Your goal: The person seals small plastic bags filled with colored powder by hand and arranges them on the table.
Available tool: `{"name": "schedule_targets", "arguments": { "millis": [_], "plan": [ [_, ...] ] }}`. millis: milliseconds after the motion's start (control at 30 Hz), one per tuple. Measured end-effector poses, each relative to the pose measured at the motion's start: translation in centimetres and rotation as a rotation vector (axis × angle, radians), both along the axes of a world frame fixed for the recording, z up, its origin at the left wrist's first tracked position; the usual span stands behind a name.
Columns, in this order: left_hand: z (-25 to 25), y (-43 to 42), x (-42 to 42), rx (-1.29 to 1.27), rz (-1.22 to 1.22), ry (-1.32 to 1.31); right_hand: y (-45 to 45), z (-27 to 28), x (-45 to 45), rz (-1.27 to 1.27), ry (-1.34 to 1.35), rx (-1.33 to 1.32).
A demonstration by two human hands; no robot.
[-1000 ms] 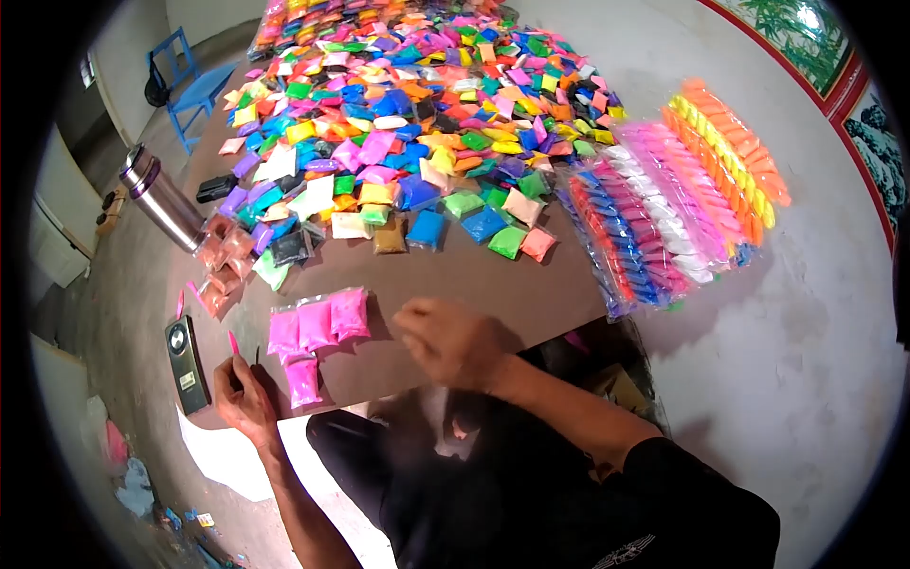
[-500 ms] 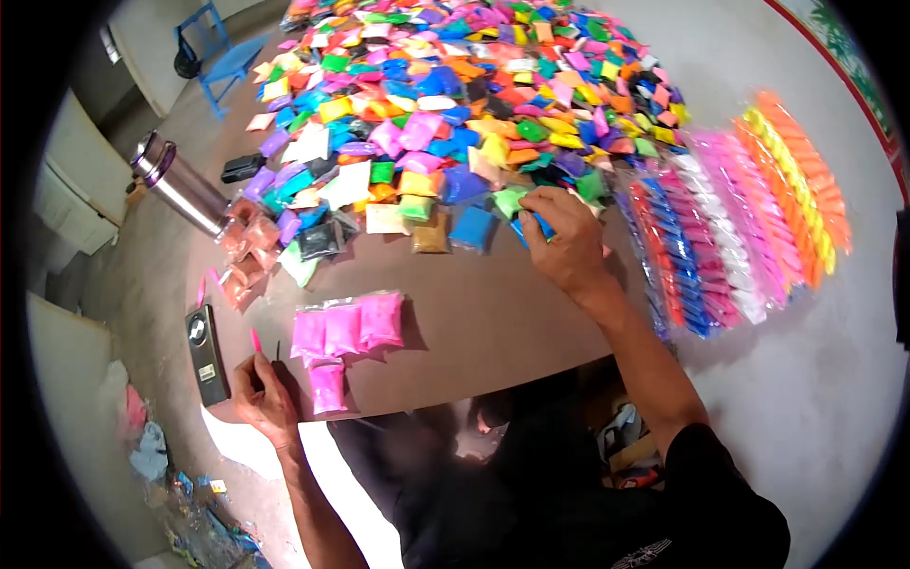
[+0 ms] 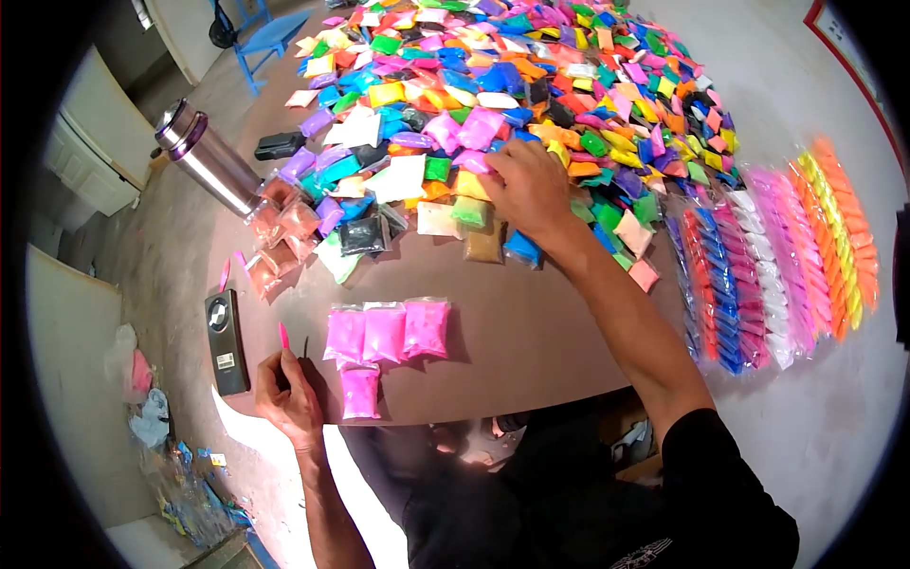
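My left hand [image 3: 290, 400] is closed at the near left edge of the table, pinching a slim pink pointed stick [image 3: 283, 335] that stands up from the fingers. Just right of it lie several bright pink packets [image 3: 384, 332], most in a row and one [image 3: 360, 392] below. My right hand [image 3: 533, 190] reaches over the near edge of a large pile of coloured packets [image 3: 569, 85]. Its bent fingers are by a pink packet [image 3: 481, 128] and a yellow one [image 3: 471, 186]; the fingertips are partly hidden, so any grip does not show. A blue packet [image 3: 523, 249] lies below the wrist.
A black phone-like device [image 3: 226, 343] lies left of my left hand. Behind it are reddish-brown packets [image 3: 275, 261], a steel flask [image 3: 209, 156] and a black case [image 3: 280, 145]. Long clear bags of coloured pieces [image 3: 749, 275] line the right. A blue chair [image 3: 275, 38] stands beyond.
The view has shifted, so the table sits further right and lower. My right hand has moved left across the pile's front, away from a blue packet. My left hand keeps its pink stick.
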State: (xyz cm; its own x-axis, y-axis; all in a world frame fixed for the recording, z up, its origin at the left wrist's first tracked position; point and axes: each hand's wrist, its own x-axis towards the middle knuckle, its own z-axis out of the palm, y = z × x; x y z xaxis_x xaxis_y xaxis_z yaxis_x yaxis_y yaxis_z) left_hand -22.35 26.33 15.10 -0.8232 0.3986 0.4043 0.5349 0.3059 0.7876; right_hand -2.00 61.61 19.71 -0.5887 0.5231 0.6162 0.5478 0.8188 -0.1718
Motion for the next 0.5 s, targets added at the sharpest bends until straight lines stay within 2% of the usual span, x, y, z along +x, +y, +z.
{"name": "schedule_targets", "arguments": {
  "millis": [100,200,233,300,367,433,500],
  "plan": [
    [0.1,-0.1,0.0,0.026,-0.015,-0.034,0.0,0.3,0.5,0.009,0.047,0.081],
    [0.4,0.1,0.1,0.023,-0.004,0.0,-2.5,2.0,2.6,-0.073,0.198,-0.14],
    [0.4,0.0,0.1,0.031,-0.005,-0.002,-3.5,2.2,3.5,-0.074,0.196,-0.132],
    [-0.1,-0.1,0.0,0.058,-0.02,-0.003,-5.8,2.6,5.5,-0.036,0.407,-0.617],
    [-0.1,-0.1,0.0,0.055,-0.022,-0.028,-7.4,0.9,7.3,-0.021,0.472,-0.544],
    [-0.3,-0.2,-0.1,-0.048,-0.014,0.212,-10.9,0.4,8.7,-0.036,0.689,-1.071],
    [-0.4,-0.3,0.0,-0.108,0.002,0.285,-14.1,0.3,9.6,-0.02,0.763,-1.099]
  ]
}}
